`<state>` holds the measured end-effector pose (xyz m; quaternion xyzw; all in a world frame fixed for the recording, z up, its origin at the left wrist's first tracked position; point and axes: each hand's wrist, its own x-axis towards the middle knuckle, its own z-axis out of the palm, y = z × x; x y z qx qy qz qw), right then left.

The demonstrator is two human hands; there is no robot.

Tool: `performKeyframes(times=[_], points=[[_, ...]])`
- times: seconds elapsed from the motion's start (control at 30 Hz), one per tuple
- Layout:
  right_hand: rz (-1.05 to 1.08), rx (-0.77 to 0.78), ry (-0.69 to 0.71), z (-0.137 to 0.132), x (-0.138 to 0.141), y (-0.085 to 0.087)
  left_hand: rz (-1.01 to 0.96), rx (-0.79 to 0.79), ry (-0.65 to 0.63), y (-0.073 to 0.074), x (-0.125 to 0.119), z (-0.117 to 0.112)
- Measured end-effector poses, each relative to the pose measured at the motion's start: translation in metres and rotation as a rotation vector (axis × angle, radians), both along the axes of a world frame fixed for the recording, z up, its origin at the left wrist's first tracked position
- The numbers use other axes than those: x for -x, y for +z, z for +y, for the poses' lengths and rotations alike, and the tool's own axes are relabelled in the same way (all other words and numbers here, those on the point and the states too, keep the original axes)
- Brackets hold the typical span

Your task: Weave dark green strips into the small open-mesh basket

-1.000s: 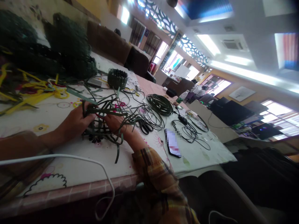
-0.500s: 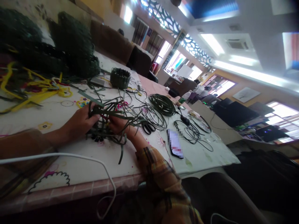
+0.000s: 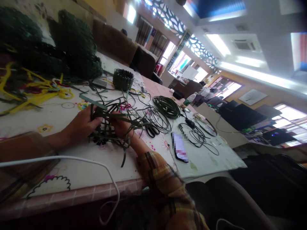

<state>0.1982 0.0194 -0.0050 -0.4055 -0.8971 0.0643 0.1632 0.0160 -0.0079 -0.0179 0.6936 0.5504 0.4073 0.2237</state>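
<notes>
On the white flowered tablecloth (image 3: 79, 172) lies a half-woven piece of dark green flat strips (image 3: 107, 132) with loose ends sticking out all round. My left hand (image 3: 82, 123) is curled around its left side, fingers closed on the strips. Just to the right, my right hand (image 3: 122, 126) pinches a few of the same strips at the piece's middle. A plaid sleeve covers my right forearm.
Black scissors (image 3: 151, 130), a green cord coil (image 3: 167, 107), a phone (image 3: 179, 150) and black cables (image 3: 199, 139) lie to the right. A small green woven basket (image 3: 123, 79) stands further back. Yellow strips (image 3: 40, 91) and dark woven heaps (image 3: 72, 41) fill the left. A white cable (image 3: 72, 161) crosses the near edge.
Both hands stay on the green strips with small finger movements; the right hand has shifted slightly over the weave. The view has drifted a little.
</notes>
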Motion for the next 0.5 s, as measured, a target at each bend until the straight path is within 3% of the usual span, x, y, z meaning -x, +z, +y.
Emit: performKeyframes(times=[0.13, 0.3, 0.5], points=[[-0.095, 0.000, -0.024, -0.005, -0.002, 0.009, -0.004, -0.003, 0.011, 0.001, -0.001, 0.000], [-0.112, -0.025, 0.048, -0.001, -0.006, 0.000, 0.013, -0.002, 0.021, 0.006, 0.000, -0.002], [-0.010, -0.024, -0.154, 0.004, -0.006, -0.006, -0.025, 0.015, 0.044, 0.003, 0.001, 0.001]])
